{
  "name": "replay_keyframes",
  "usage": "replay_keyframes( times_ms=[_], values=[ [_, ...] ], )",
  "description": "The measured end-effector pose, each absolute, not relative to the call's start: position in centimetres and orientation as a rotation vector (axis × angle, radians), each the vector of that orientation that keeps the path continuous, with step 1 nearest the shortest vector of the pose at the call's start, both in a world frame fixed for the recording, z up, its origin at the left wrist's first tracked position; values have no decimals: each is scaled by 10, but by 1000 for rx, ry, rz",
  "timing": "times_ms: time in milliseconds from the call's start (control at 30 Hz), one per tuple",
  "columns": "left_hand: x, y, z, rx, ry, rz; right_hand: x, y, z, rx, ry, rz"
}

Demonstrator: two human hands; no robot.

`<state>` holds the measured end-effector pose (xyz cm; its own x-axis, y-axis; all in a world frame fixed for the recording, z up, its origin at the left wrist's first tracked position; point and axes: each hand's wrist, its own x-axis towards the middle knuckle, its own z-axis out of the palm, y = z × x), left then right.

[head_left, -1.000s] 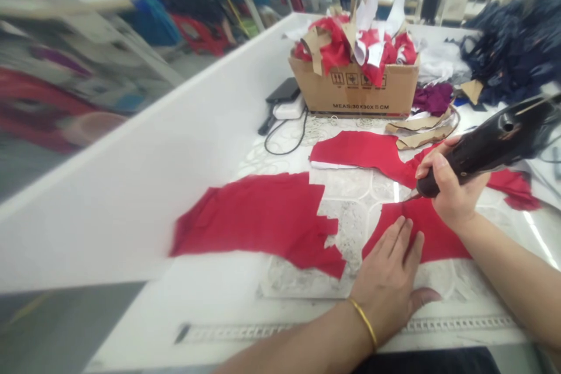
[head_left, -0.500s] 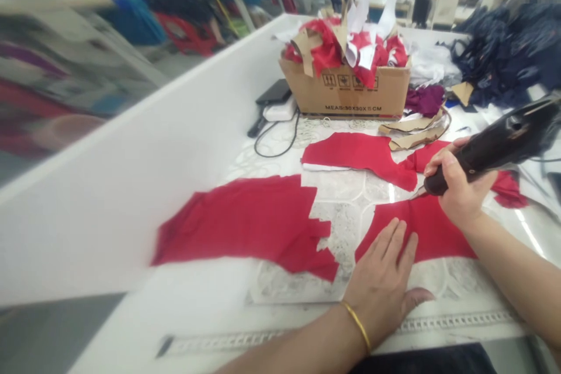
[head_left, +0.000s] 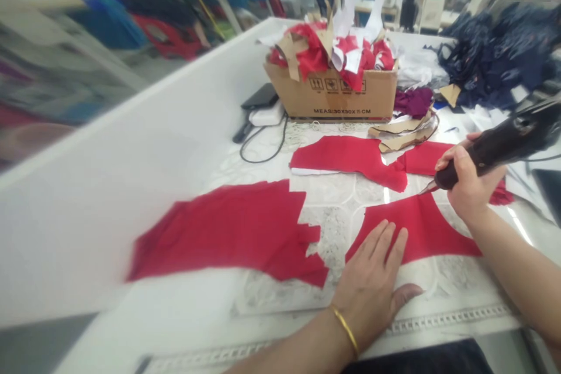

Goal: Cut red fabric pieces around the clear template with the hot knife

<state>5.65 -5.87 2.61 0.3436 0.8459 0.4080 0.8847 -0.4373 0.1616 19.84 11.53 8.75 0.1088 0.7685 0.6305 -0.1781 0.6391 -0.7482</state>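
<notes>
Way off at 9 o'clock from your left hand point(head_left: 368, 286) there's a jagged red fabric piece point(head_left: 223, 231). That hand, gold bangle point(head_left: 345, 330) on the wrist, lies flat and open, fingers point(head_left: 381, 239) spread on a red fabric panel point(head_left: 407, 231), gripping nothing. Up at 12 o'clock, a cardboard box point(head_left: 331, 93) overflows with scraps point(head_left: 333, 52). Your right hand point(head_left: 471, 184) is wrapped firmly around a black electric cutter point(head_left: 495, 149), its tip point(head_left: 427, 190) right at the panel's top edge.

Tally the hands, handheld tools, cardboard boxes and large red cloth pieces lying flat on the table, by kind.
Hands: 2 (left hand, right hand)
Black handheld cutter: 1
Cardboard box: 1
Large red cloth pieces: 3 (notched piece, upper piece, lower piece)
Total: 7
</notes>
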Motion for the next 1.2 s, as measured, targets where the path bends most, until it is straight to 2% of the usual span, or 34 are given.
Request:
replay_keyframes(
  times_ms=[333, 600, 700, 1200],
  values=[
    [53, -56, 27, -2538, -1683, -790, 199, 118, 95, -536, -1231, 754],
    [36, -43, 48, -2465, -1843, -1129, 201, 47, 100, -468, -1417, 1118],
    [28, -40, 50, -2512, -1852, -1206, 200, 27, 96, -496, -1514, 1109],
    [30, -40, 43, -2524, -1772, -1213, 203, 18, 91, -515, -1513, 1145]
  ],
)
